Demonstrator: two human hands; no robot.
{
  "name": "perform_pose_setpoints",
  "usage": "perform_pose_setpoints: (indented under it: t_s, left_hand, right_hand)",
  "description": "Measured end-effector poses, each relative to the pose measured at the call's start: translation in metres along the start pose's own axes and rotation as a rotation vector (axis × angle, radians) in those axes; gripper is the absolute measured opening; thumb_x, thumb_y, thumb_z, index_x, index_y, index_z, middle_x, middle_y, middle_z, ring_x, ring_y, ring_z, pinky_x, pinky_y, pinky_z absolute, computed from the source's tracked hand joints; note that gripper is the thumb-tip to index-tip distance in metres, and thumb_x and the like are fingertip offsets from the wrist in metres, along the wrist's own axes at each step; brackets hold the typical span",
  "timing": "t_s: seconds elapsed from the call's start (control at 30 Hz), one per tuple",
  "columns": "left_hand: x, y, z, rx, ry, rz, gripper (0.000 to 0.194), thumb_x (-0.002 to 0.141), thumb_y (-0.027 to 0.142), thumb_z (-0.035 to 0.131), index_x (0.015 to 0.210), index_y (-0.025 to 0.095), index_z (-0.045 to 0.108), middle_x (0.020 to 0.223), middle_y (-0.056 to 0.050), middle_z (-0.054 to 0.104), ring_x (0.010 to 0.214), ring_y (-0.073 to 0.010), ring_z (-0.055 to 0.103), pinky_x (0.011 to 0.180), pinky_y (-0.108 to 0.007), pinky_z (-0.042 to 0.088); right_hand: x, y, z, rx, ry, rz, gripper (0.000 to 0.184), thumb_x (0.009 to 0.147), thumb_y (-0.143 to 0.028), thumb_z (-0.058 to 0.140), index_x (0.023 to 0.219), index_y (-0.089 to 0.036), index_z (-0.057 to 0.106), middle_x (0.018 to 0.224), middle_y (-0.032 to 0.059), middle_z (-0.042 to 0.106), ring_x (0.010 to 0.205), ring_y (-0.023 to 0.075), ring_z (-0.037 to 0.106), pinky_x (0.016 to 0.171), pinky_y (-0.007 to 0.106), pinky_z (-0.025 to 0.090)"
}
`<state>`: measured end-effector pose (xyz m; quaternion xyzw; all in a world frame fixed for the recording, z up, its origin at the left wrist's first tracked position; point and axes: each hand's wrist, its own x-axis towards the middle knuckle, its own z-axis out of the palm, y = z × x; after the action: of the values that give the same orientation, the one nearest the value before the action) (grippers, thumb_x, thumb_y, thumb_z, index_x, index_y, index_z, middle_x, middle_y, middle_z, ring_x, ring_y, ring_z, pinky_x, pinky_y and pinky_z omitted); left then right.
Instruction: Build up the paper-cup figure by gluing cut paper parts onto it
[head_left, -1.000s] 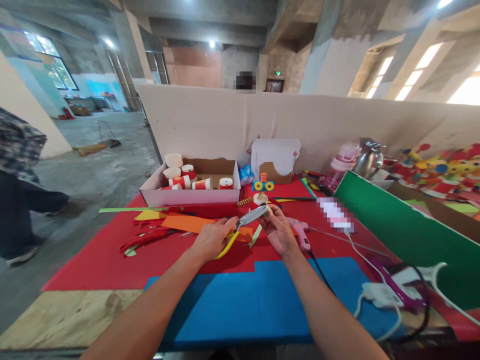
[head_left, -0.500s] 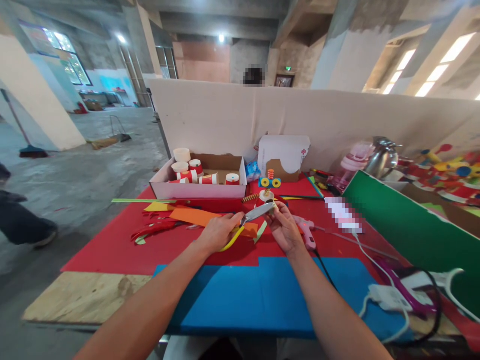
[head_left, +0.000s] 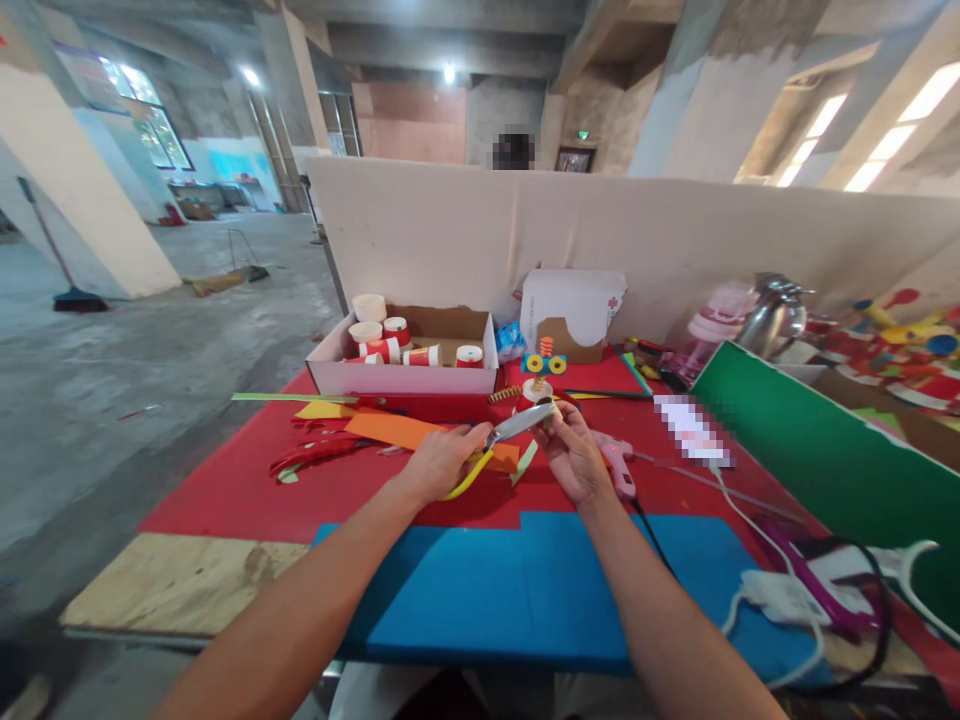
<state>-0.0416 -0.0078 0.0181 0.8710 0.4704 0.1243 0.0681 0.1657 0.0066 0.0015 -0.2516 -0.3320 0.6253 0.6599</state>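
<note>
My left hand is closed around yellow-handled scissors, their metal blades pointing right. In a pinch, my right hand holds a small pale yellow piece that looks like paper, with a dark spot beside it. The blade tips are at this piece; whether they cut into it is too small to tell. Just behind stands a craft figure with ring-shaped eyes and an orange zigzag top, on a paper cup. An orange paper strip lies partly behind my left hand.
A white box of paper cups stands at the back left. Right of my hands lie a pink glue gun and its cable. A green board, a steel jug and white cords occupy the right side. Red scraps lie left.
The view has shifted slightly. Both hands keep nearly the same pose at the scissors and the small piece. The walking person's leg at the far left has gone from its earlier place.
</note>
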Motion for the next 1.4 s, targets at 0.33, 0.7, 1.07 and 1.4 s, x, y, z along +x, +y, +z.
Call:
perform_pose_setpoints:
  t_s: [0.33,0.7,1.07,1.4]
  left_hand:
    - [-0.001,0.002,-0.001,0.004,0.003,0.002,0.026,0.090,0.026,0.039,0.114,0.022,0.048,0.097,-0.008,0.064,0.077,-0.0219,0.064,0.063,-0.026,0.043]
    - [-0.013,-0.002,-0.020,-0.161,-0.099,0.126,0.030,0.085,0.023,0.049,0.114,0.028,0.057,0.098,-0.001,0.069,0.083,-0.0171,0.063,0.068,-0.023,0.042]
    - [-0.063,-0.030,-0.033,-0.182,-0.305,0.108,0.035,0.076,0.024,0.058,0.110,0.026,0.064,0.096,-0.002,0.070,0.079,-0.0152,0.062,0.068,-0.020,0.042]
    - [-0.072,-0.048,-0.057,-0.130,-0.332,0.120,0.045,0.077,0.025,0.062,0.122,0.030,0.058,0.112,-0.006,0.060,0.104,-0.0233,0.056,0.089,-0.032,0.044]
  right_hand:
    - [0.000,-0.001,0.001,0.002,0.007,-0.004,0.025,0.065,-0.022,0.080,0.081,-0.025,0.061,0.084,-0.0059,0.068,0.076,0.0092,0.063,0.077,0.023,0.054]
    - [0.009,0.000,-0.008,0.090,0.194,-0.037,0.023,0.069,-0.035,0.077,0.086,-0.028,0.063,0.071,-0.0065,0.070,0.064,0.0093,0.064,0.066,0.023,0.055]
    - [0.009,-0.003,-0.011,0.150,0.144,0.003,0.023,0.067,-0.031,0.078,0.088,-0.025,0.069,0.082,-0.0031,0.072,0.069,0.0091,0.065,0.070,0.023,0.056]
    - [0.005,0.002,-0.006,0.178,0.208,-0.006,0.026,0.060,-0.028,0.083,0.082,-0.025,0.069,0.077,-0.0055,0.072,0.064,0.0063,0.063,0.065,0.018,0.055]
